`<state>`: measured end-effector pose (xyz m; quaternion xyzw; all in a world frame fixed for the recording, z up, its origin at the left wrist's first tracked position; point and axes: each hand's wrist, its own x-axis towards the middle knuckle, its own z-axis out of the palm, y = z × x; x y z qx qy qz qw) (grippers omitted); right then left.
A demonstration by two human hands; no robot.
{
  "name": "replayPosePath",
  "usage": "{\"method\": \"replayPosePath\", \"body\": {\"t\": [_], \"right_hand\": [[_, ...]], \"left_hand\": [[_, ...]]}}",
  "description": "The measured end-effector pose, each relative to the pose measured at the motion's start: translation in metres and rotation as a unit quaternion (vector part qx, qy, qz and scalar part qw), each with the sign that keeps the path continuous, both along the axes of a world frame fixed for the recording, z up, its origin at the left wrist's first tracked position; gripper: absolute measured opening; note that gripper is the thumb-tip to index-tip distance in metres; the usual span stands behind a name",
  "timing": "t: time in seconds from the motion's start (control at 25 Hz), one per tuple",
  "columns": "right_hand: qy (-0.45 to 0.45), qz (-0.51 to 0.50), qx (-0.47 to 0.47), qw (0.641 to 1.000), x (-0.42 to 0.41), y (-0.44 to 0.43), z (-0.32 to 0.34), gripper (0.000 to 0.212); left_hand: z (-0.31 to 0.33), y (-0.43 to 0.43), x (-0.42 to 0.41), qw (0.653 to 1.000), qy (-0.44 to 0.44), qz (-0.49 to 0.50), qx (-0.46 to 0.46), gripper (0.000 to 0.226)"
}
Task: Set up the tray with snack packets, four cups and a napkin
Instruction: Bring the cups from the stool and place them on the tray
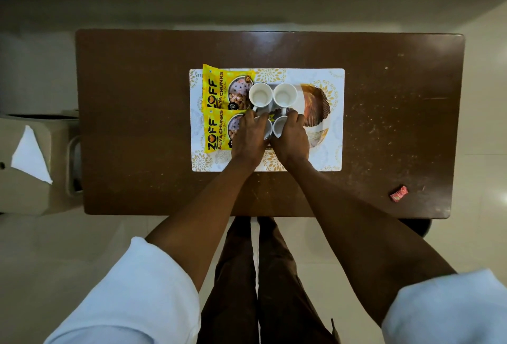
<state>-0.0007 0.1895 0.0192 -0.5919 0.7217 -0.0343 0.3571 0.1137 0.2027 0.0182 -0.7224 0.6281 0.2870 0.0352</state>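
From the head view, a person is standing over a brown surface (137,124) and looking straight down at a white tray (336,151) with a gold flower pattern, lying in the middle of it. Two yellow snack packets (216,110) are lying along the tray's left side, one beyond the other, overlapping. Two white cups are standing upright side by side at the far middle of the tray, the far left cup (260,94) touching the packets' edge and the far right cup (284,94) just beside it. The left hand (248,135) is curling over the near left cup (267,128) and the right hand (290,138) is curling over the near right cup (280,125), fingers wrapped round the rims; whether they are gripping or just letting go is hard to tell, as the hands are hiding most of both cups. A brown fan-shaped figure (315,105) is showing on the tray's right part. The step in hand looks to be seating the last two cups, which would complete the four. A white napkin (28,154) is lying on a pale stand (24,198) off to the left, well apart from the tray, so the next move probably calls for freeing the hands and reaching left to fetch it. A small red wrapper (399,193) is lying near the surface's right corner.
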Motion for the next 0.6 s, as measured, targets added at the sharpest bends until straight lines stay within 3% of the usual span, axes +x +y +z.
{"method": "replayPosePath", "body": {"t": [0.36, 0.6], "right_hand": [[0.032, 0.01, -0.054, 0.998, -0.015, 0.018, 0.019, 0.088], [0.051, 0.043, -0.087, 0.994, -0.012, 0.015, 0.129, 0.078]], "left_hand": [[0.032, 0.022, 0.01, 0.999, 0.041, 0.021, -0.025, 0.073], [0.145, 0.036, 0.04, 0.996, 0.023, 0.075, -0.052, 0.078]]}}
